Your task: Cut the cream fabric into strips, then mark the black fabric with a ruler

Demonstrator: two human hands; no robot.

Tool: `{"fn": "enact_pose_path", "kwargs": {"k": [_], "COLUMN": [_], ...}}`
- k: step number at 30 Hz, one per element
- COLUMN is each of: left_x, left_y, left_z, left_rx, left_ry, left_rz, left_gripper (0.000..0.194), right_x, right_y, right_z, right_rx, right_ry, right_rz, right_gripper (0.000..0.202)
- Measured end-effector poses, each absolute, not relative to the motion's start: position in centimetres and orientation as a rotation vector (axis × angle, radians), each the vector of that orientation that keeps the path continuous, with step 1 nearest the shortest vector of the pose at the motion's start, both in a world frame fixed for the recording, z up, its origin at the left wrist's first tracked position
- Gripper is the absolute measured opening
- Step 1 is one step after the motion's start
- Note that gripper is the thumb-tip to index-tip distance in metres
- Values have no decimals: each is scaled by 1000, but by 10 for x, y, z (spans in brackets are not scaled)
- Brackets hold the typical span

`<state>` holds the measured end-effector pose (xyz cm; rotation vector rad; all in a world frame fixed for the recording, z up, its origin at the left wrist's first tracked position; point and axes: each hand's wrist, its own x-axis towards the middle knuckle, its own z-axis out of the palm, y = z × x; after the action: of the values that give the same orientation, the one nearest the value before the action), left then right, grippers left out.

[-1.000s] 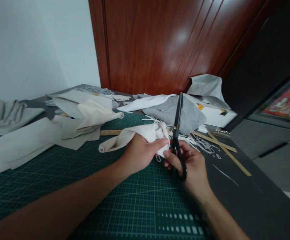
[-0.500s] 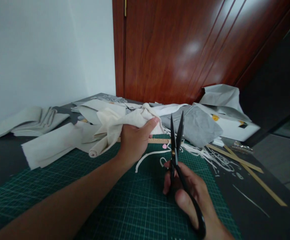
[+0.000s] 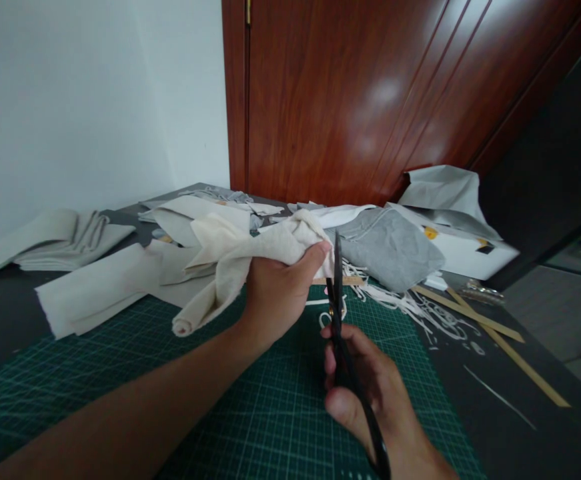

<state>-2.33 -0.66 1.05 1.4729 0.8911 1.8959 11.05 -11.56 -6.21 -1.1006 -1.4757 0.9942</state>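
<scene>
door [image 3: 330, 100] is facing worktop's [image 3: 500, 370] far edge; over open mat [image 3: 250, 413], left hand [image 3: 277, 293] is pinching cloth [image 3: 277, 241], right hand [image 3: 377, 387] gripping scissors [image 3: 337, 330].

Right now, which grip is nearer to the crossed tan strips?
Right. The right grip, holding the scissors, is to the left of the crossed tan strips and closer to the camera; the left grip, holding the cream cloth, is farther left of them.

Mat [image 3: 270, 413], folded cloth [image 3: 50, 247] on table [image 3: 515, 447]
</scene>
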Motion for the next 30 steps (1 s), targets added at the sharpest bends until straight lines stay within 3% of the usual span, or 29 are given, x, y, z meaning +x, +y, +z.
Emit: {"fn": "enact_pose_path", "kwargs": {"k": [30], "left_x": [-21], "left_y": [-10], "left_z": [3], "left_rx": [1435], "left_ry": [920], "left_rz": [1796], "left_gripper": [19], "right_x": [108], "right_y": [-116], "right_z": [-48], "right_rx": [-1075], "right_ry": [-1457], "right_rz": [959], "right_gripper": [49]}}
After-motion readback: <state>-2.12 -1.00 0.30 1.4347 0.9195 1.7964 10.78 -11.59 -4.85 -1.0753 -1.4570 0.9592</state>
